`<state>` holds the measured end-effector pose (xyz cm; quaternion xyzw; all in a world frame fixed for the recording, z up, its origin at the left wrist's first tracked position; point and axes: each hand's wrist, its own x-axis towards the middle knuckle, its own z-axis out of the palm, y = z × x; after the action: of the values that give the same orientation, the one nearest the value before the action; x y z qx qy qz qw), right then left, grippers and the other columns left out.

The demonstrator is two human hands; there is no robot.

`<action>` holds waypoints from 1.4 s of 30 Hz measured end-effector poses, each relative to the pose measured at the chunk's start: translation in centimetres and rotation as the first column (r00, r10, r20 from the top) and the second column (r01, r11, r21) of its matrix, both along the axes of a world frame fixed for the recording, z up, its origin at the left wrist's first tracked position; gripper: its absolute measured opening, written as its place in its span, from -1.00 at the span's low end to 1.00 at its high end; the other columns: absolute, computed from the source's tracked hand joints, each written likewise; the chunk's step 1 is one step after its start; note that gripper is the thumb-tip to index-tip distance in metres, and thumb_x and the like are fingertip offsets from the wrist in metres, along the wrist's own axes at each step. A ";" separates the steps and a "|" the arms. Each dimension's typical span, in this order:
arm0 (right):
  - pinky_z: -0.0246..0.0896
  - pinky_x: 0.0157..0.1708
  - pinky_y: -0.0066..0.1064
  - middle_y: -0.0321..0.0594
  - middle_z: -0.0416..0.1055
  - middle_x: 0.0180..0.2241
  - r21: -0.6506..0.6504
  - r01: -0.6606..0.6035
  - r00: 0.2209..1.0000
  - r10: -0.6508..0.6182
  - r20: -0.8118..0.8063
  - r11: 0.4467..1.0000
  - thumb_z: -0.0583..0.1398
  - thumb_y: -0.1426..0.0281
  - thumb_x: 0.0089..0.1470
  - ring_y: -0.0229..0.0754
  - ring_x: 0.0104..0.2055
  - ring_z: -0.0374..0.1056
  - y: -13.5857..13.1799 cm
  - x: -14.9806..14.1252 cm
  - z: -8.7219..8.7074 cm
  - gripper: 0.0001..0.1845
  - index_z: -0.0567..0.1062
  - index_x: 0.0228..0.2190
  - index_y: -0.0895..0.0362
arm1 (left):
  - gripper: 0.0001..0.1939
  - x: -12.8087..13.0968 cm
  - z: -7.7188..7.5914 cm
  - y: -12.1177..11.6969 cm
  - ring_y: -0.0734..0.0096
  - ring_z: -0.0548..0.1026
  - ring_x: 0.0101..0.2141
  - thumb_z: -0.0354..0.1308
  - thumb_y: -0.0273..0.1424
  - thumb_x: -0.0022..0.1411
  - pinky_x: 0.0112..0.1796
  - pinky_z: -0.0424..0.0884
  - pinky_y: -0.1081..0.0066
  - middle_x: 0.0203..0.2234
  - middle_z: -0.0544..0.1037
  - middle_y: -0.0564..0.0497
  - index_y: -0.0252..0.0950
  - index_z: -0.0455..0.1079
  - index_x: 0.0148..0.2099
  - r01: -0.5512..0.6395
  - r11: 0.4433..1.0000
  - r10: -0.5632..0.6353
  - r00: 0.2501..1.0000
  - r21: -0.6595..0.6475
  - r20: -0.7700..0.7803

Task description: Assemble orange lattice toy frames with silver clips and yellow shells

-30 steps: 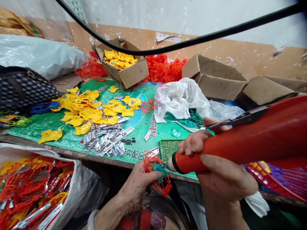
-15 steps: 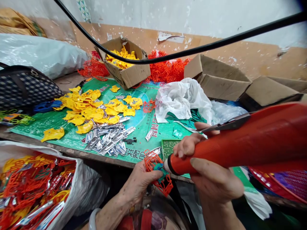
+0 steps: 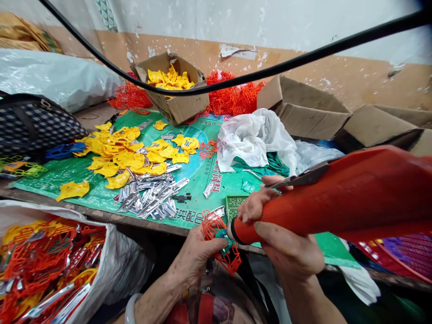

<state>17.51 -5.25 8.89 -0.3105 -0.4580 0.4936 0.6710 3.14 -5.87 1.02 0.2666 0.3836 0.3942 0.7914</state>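
Observation:
My left hand is closed on an orange plastic frame piece with a small teal part seated in it, held below the table's front edge. My right hand grips a big red power screwdriver. Its tip is pressed against the teal part. A black cable arcs from the tool across the top of the view.
A green mat carries yellow plastic pieces, silvery foil strips, a small green grid tray and a white bag. Cardboard boxes stand behind. A sack of orange assembled pieces sits lower left.
The screwdriver's tip moved left and down onto the teal part in the orange frame. My left hand kept holding the frame almost still.

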 end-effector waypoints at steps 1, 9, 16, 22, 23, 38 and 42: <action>0.31 -0.26 -0.25 -0.40 0.40 -0.44 0.001 -0.004 1.000 0.003 0.024 1.000 0.32 0.45 -0.09 -0.22 -0.41 0.35 0.0 0.0 -0.1 -0.49 0.36 -0.08 -0.04 | -0.76 0.0 0.0 0.0 0.38 0.48 -0.42 0.31 -0.56 -0.06 -0.27 0.38 0.39 -0.43 0.56 0.04 -0.33 0.50 -0.25 -0.003 1.000 0.003 1.000 0.003 0.001; 0.34 -0.35 -0.23 -0.39 0.34 -0.50 0.036 -0.047 0.991 0.043 0.127 0.998 0.29 0.49 -0.15 -0.19 -0.46 0.33 0.5 0.1 -0.9 -0.49 0.39 -0.10 -0.06 | -0.78 0.2 -0.2 0.0 0.41 0.46 -0.47 0.28 -0.59 -0.09 -0.33 0.37 0.43 -0.48 0.56 0.04 -0.34 0.51 -0.30 -0.017 0.999 0.018 0.999 0.027 -0.041; 0.33 -0.37 -0.25 -0.41 0.37 -0.49 0.018 -0.059 0.998 0.059 0.016 0.998 0.31 0.47 -0.18 -0.22 -0.47 0.33 0.5 0.4 0.5 -0.41 0.38 -0.05 -0.06 | -0.72 -0.2 0.2 0.1 0.34 0.52 -0.38 0.32 -0.54 -0.04 -0.25 0.41 0.38 -0.41 0.60 0.00 -0.35 0.53 -0.20 0.043 0.999 -0.042 0.998 0.032 -0.038; 0.29 -0.39 -0.30 -0.42 0.44 -0.50 0.074 0.217 0.976 -0.218 0.010 0.973 0.30 0.54 -0.22 -0.24 -0.48 0.34 2.1 2.6 1.1 -0.49 0.42 -0.15 0.00 | -0.77 -1.3 0.2 0.2 0.44 0.50 -0.40 0.35 -0.51 -0.04 -0.28 0.42 0.48 -0.40 0.61 -0.02 -0.38 0.55 -0.24 0.129 0.991 -0.129 0.992 -0.028 0.000; 0.28 -0.39 -0.30 -0.41 0.45 -0.51 0.071 0.281 0.958 -0.284 0.033 0.957 0.30 0.55 -0.24 -0.24 -0.49 0.34 2.6 3.1 0.7 -0.54 0.43 -0.21 0.03 | -0.75 -1.5 0.1 0.2 0.45 0.51 -0.39 0.36 -0.52 -0.05 -0.28 0.43 0.48 -0.37 0.61 -0.02 -0.37 0.56 -0.23 0.136 0.990 -0.136 0.991 -0.047 0.016; 0.25 -0.48 -0.31 -0.44 0.41 -0.57 -0.022 0.350 0.935 -0.347 0.076 0.937 0.32 0.50 -0.30 -0.22 -0.55 0.32 4.1 4.0 -2.2 -0.43 0.40 -0.14 0.07 | -0.66 -1.4 -0.5 0.1 0.41 0.54 -0.39 0.33 -0.51 0.03 -0.27 0.51 0.37 -0.25 0.61 -0.09 -0.34 0.48 -0.09 0.116 0.989 -0.113 0.993 -0.093 0.040; 0.27 -0.49 -0.32 -0.45 0.41 -0.56 -0.014 0.341 0.938 -0.339 0.079 0.940 0.33 0.49 -0.28 -0.22 -0.54 0.32 4.2 4.0 -2.5 -0.35 0.37 -0.05 0.07 | -0.67 -1.4 -0.6 0.2 0.42 0.53 -0.39 0.33 -0.51 0.03 -0.27 0.51 0.38 -0.24 0.60 -0.07 -0.33 0.49 -0.10 0.101 0.990 -0.099 0.995 -0.101 0.025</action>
<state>21.51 -1.04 6.36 -0.4125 -0.4156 0.3647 0.7240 1.70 -5.72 0.38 0.2406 0.3813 0.3365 0.8267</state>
